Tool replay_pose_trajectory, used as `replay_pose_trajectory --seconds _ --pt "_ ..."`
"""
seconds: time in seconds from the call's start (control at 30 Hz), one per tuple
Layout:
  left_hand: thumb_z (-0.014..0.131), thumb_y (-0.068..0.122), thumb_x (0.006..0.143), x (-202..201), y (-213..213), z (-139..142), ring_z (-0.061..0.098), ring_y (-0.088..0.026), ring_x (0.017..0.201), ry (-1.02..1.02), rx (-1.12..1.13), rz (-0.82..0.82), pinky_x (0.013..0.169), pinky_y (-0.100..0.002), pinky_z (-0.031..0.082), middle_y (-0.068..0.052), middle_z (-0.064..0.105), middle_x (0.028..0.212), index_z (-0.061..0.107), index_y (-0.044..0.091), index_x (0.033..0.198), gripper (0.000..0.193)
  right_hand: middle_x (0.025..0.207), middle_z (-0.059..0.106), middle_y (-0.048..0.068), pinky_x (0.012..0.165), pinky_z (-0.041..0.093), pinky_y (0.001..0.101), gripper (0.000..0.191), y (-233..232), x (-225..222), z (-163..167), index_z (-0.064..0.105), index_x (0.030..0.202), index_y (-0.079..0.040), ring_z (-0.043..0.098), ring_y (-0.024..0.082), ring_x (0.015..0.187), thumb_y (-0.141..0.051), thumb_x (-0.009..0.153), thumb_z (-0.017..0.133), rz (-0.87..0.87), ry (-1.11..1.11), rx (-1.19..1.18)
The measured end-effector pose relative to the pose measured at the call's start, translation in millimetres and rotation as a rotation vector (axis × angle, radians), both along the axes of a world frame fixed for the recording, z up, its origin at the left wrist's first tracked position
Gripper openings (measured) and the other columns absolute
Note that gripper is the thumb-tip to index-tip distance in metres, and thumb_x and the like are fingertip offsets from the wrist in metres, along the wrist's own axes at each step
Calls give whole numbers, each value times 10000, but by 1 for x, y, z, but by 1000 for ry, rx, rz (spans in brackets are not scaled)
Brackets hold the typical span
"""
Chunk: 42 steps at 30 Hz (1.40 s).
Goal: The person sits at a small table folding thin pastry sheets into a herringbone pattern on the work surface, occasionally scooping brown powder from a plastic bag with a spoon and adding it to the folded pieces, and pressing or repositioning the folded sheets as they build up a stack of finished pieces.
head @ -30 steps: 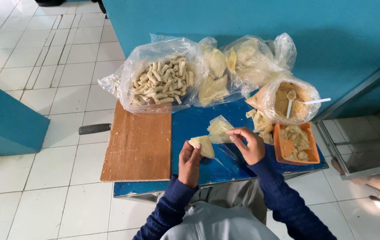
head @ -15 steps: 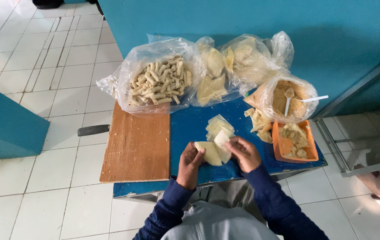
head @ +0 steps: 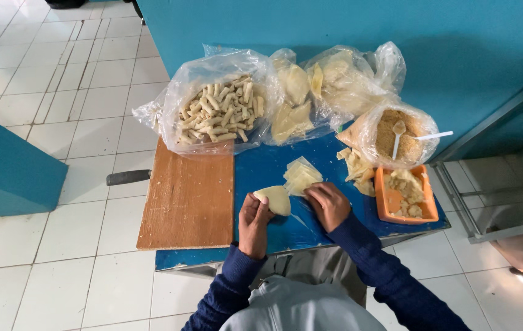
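Wrapping step: left hand (head: 254, 222) holds a pale wrapper (head: 275, 199); right hand (head: 329, 205) rests, apparently empty, by the wrapper stack (head: 301, 178); filling comes next

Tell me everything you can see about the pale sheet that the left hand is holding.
The pale sheet is a thin, cream-coloured piece that looks like soft dough or a wrapper. It is folded or curved into a rounded shape, with a smooth surface. The left hand holds it by its left edge, just above the blue table. It lies between the wooden board and the stack of similar sheets. The right hand is close by, but whether it touches the sheet I cannot tell.
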<state>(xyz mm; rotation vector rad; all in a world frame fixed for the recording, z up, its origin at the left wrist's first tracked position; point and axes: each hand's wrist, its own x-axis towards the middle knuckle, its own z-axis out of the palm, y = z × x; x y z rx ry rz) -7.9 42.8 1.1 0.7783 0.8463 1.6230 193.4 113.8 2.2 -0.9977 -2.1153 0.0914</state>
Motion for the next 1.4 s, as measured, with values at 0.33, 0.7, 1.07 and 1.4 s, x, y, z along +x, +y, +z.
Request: replay_pose_trajectory --seconds 0.33,0.7,1.07,1.4 --pt "486 266 1091 7 2 -1 645 -115 953 -64 24 -68 871 -299 539 -45 654 1027 580 57 1061 231 1062 719 71 811 568 344 263 -17 -7 42 730 1031 -76 716 264 960 -141 793 822 94 151 -184" --pt "630 109 1028 16 5 -4 633 -118 983 -16 82 -82 872 -318 553 -48 639 1047 543 30 1045 119 958 786 48 685 573 256 138 -22 -18 18 727 1066 -47 763 92 850 -70 935 693 171 357 -478" --pt "621 35 1000 15 8 -27 665 -126 957 -26 57 -92 873 -287 547 -73 689 1035 578 -10 1065 90 942 729 20 756 559 234 106 2 0 -32 738 1023 -8 658 64 850 -92 967 703 305 696 -1033" --pt "552 20 984 12 7 -11 694 -159 975 -196 -11 -102 871 -320 556 -83 713 1077 525 22 1046 67 988 652 23 774 540 309 66 21 19 -39 660 1101 -63 646 130 875 -64 1035 654 423 1285 -1293"
